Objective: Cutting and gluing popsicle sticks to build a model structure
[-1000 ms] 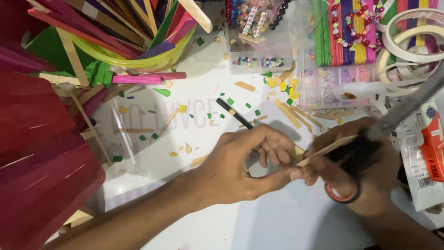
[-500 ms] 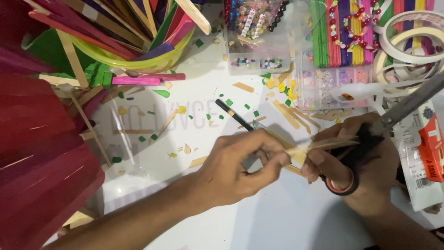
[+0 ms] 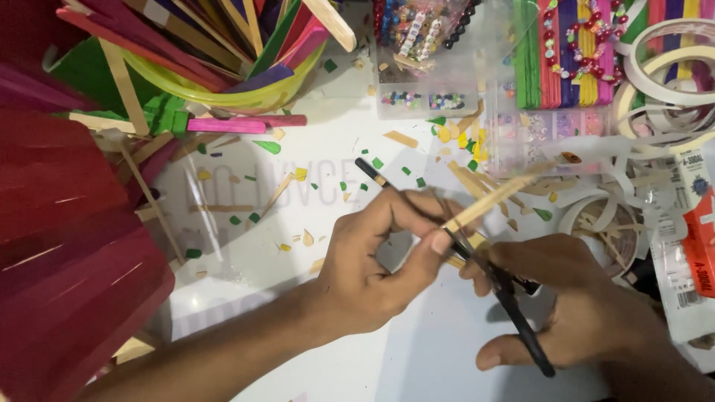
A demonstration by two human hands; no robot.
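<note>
My left hand (image 3: 376, 257) pinches a thin plain wooden craft stick (image 3: 491, 199) between thumb and fingers; the stick points up and to the right. My right hand (image 3: 577, 305) grips black scissors (image 3: 506, 294), whose blades meet the stick close to my left thumb. Both hands hover over a white work surface (image 3: 417, 357) strewn with small wood and green paper scraps. A black pencil (image 3: 372, 173) lies just beyond my left hand's fingers.
A yellow-green bowl (image 3: 238, 89) full of coloured craft sticks stands at the back left. A red ribbed object (image 3: 67, 246) fills the left edge. Clear bead boxes (image 3: 424, 67), coloured stick bundles (image 3: 555, 52), tape rolls (image 3: 670, 67) and a glue package (image 3: 696, 246) crowd the back right.
The scissors have swung from pointing up-right to lying low under my right hand, blades now at the stick. My left hand has tilted the stick upward and shifted slightly right.
</note>
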